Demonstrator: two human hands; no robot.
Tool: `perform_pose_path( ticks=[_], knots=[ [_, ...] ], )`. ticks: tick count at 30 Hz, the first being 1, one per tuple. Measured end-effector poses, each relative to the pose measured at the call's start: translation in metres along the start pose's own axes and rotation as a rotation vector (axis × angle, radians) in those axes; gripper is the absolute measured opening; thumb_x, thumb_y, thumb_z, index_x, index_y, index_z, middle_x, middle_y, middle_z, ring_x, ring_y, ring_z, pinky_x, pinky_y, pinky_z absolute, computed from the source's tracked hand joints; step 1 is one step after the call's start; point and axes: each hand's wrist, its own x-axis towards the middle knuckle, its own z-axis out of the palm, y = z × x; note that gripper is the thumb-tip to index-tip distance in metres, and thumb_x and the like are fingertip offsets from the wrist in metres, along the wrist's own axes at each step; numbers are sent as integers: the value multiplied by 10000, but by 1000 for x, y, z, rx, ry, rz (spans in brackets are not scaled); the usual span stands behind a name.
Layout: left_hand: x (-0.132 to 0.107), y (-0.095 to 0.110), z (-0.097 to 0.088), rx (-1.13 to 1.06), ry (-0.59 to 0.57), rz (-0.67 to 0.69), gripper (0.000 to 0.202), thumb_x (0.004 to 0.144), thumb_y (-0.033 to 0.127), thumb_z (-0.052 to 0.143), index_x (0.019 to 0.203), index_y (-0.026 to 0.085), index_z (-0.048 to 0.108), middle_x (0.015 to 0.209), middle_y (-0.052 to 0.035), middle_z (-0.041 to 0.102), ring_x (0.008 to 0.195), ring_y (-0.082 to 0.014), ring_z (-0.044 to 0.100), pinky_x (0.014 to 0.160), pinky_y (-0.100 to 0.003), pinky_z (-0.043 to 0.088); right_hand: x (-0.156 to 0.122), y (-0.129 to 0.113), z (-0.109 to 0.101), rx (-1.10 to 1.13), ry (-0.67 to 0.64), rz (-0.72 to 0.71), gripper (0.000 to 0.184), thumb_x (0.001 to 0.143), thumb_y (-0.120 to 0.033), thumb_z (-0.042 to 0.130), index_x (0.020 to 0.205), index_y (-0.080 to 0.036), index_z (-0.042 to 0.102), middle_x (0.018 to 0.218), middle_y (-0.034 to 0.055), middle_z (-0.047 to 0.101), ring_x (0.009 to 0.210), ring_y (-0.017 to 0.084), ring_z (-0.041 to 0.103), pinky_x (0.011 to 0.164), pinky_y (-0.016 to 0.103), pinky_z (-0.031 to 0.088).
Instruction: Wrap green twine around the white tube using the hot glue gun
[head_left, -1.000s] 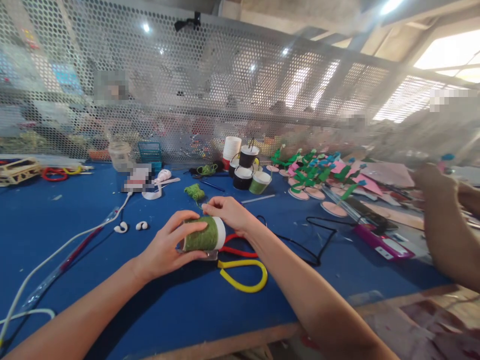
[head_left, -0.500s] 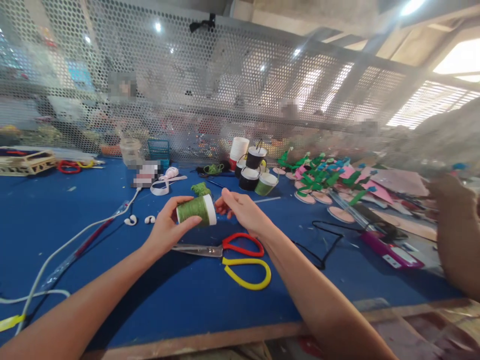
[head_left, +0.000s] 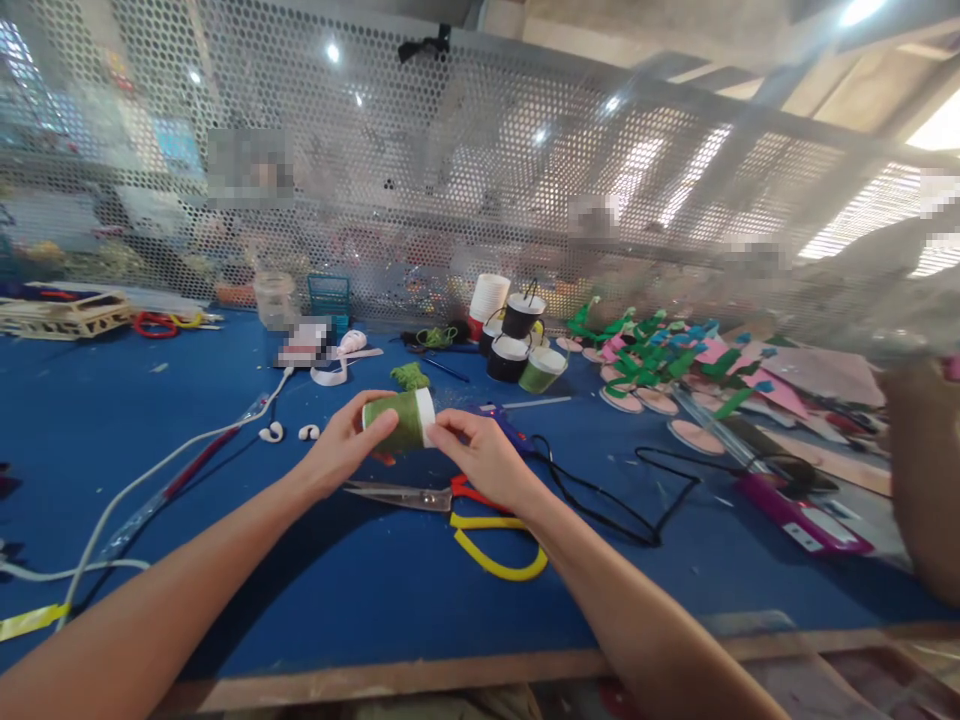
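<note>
Both hands hold a small cup wrapped in green fuzzy material [head_left: 403, 421] with a white rim, lying sideways above the blue table [head_left: 225, 560]. My left hand [head_left: 341, 450] wraps around its green side. My right hand [head_left: 480, 455] pinches the white rim end with fingers closed. Scissors [head_left: 457, 510] with red and yellow handles lie on the table just beneath the hands. A tuft of green material [head_left: 409, 376] lies just behind the cup.
Several black, white and green cups [head_left: 514, 340] stand behind. Pink discs with green ribbons [head_left: 645, 365] spread to the right. A black cord [head_left: 615, 500], a white cable [head_left: 150, 480], earbuds [head_left: 289, 432] and a purple tool [head_left: 795, 505] lie around. Another person's arm [head_left: 919, 470] is at far right. A perforated screen [head_left: 450, 170] backs the table.
My right hand has come back onto the cup's white rim after being slightly off it. The cup stays raised, having been lifted off the scissors.
</note>
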Motion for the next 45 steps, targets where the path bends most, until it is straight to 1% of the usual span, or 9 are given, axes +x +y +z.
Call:
perform_pose_path(
  ticks=[7, 14, 20, 24, 28, 32, 35, 39, 45],
  knots=[
    [-2, -1, 5, 161, 9, 97, 502, 636, 362, 683, 1044, 161, 471, 811, 4, 544, 688, -138, 547, 617, -268, 499, -4, 5, 0, 143, 26, 64, 246, 782, -399, 475, 687, -180, 539, 650, 0, 538, 630, 131, 481, 609, 255, 395],
    [-3, 2, 4, 219, 5, 50, 485, 675, 410, 624, 1057, 149, 477, 862, -24, 580, 766, -182, 567, 678, -304, 485, -6, 7, 1, 102, 41, 28, 240, 774, -387, 494, 665, -176, 531, 616, -15, 510, 595, 110, 455, 588, 243, 391],
    [-4, -2, 4, 287, -68, 96, 488, 662, 328, 666, 1080, 163, 476, 873, -24, 560, 766, -174, 550, 674, -290, 464, 0, 14, -5, 150, 241, 140, 415, 757, -570, 457, 814, -168, 540, 769, 44, 612, 740, 158, 554, 644, 276, 432],
    [-4, -5, 3, 364, -112, 175, 465, 670, 295, 660, 1081, 163, 487, 1025, -70, 539, 898, -213, 539, 720, -308, 458, 2, 15, -10, 98, 121, 159, 601, 770, -663, 333, 970, -156, 586, 934, 91, 640, 891, 200, 569, 743, 330, 437],
    [-4, -6, 1, 404, -124, 220, 454, 682, 294, 650, 1084, 158, 489, 1066, -84, 523, 944, -230, 534, 774, -340, 450, 3, 13, -12, 45, 49, 149, 665, 779, -690, 273, 973, -168, 637, 1067, 105, 626, 997, 228, 551, 857, 382, 403],
    [-4, -6, 1, 469, -155, 261, 441, 679, 281, 649, 1075, 160, 496, 1041, -77, 528, 958, -231, 533, 829, -362, 433, 5, 14, -12, 67, -1, 134, 666, 781, -691, 276, 954, -186, 673, 1055, 87, 644, 1024, 223, 551, 942, 392, 354],
    [-4, -6, 1, 529, -178, 305, 436, 666, 253, 658, 1068, 180, 505, 1040, -64, 539, 972, -225, 526, 860, -362, 421, 7, 14, -13, 154, -77, 220, 682, 780, -695, 276, 925, -175, 694, 1000, 87, 669, 1008, 227, 564, 944, 398, 358],
    [-4, -6, 2, 566, -192, 329, 434, 661, 232, 660, 1066, 187, 514, 1056, -64, 548, 991, -226, 523, 876, -360, 418, 9, 15, -15, 241, -80, 308, 687, 791, -685, 273, 929, -161, 694, 1002, 104, 668, 1005, 234, 564, 924, 411, 371],
    [-5, -6, 2, 531, -226, 293, 464, 682, 268, 641, 1103, 166, 474, 1122, -100, 543, 1060, -256, 514, 904, -383, 406, 16, 5, -12, 281, -77, 216, 630, 804, -658, 307, 964, -167, 668, 1034, 92, 656, 984, 208, 567, 894, 380, 391]
  ],
)
